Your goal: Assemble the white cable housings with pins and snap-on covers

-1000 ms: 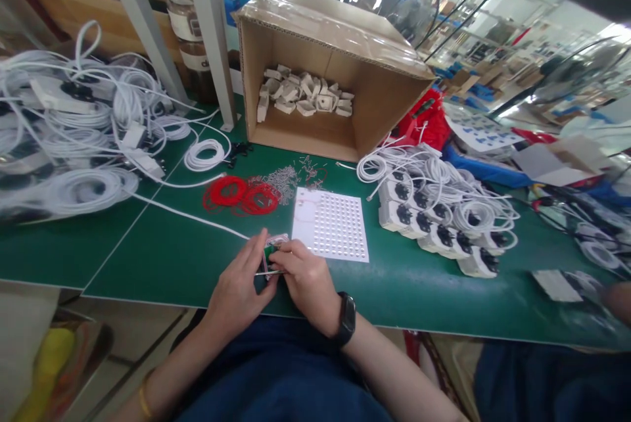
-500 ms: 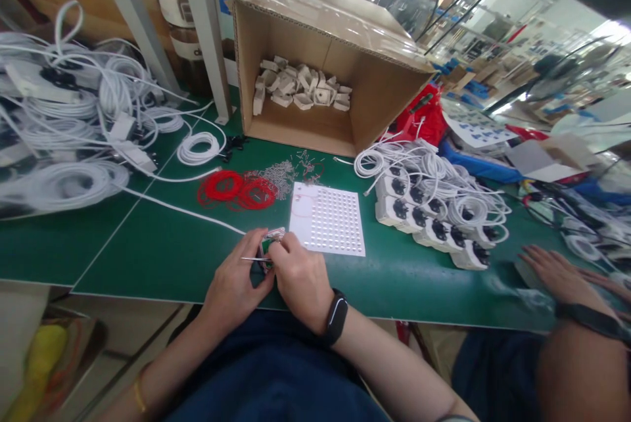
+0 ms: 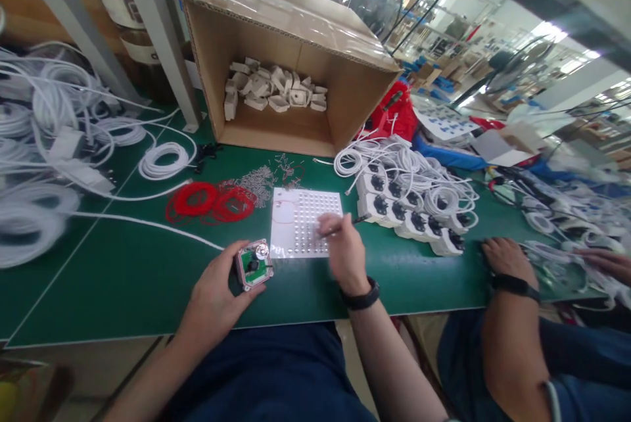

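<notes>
My left hand point(image 3: 217, 290) grips a small white housing point(image 3: 245, 285) by its edges, its open face turned up. Inside sits a green circuit board point(image 3: 261, 269) with a black part and a round silvery part on it. A white cable point(image 3: 162, 230) runs to the housing from the left. My right hand point(image 3: 349, 254), smeared by motion, is closed on a thin dark tool that looks like tweezers point(image 3: 358, 219). It hovers over the right part of a white sheet point(image 3: 282, 238) bearing rows of small silvery dots, partly covering them.
Red wire coils point(image 3: 197, 198) and loose screws point(image 3: 259, 179) lie behind the sheet. A cardboard box point(image 3: 305, 136) holds white housings. Finished-looking white units point(image 3: 379, 208) with cables stand right; cable coils point(image 3: 34, 231) crowd the left. A co-worker's hand point(image 3: 510, 257) rests at right.
My right hand has left the housing and moved right over the white sheet with the tool. The housing in my left hand now shows its board face. The view has shifted.
</notes>
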Demonstrator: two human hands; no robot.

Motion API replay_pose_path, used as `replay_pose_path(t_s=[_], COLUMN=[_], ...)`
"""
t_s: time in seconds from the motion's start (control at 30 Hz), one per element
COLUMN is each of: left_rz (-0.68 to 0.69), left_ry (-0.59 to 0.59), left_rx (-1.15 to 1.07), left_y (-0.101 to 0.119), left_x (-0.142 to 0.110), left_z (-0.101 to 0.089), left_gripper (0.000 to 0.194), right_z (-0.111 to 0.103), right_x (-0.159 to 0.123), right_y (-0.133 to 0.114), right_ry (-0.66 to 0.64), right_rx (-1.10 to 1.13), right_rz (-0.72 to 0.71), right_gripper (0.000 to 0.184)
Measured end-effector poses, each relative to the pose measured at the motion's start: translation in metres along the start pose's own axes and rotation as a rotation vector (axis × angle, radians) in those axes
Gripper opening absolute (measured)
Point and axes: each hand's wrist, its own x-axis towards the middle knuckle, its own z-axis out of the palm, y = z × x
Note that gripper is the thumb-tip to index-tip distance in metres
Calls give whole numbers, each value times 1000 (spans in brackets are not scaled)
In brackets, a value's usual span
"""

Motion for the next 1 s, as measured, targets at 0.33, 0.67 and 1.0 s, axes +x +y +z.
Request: replay_pose_path(t_s=[0.33, 0.67, 1.0], left_rz=[16, 122, 129], left_ry=[-154, -112, -114], left_rx=[-170, 50, 93], left_y=[10, 7, 5], left_x=[27, 24, 24], left_z=[-5, 0, 0], left_gripper=[63, 57, 59], right_z=[2, 14, 15], right_x=[34, 34, 34], right_y=[27, 37, 41], right_ry=[41, 120, 126], right_rx=[204, 44, 16], right_rz=[217, 163, 154], right_gripper=[40, 20, 24])
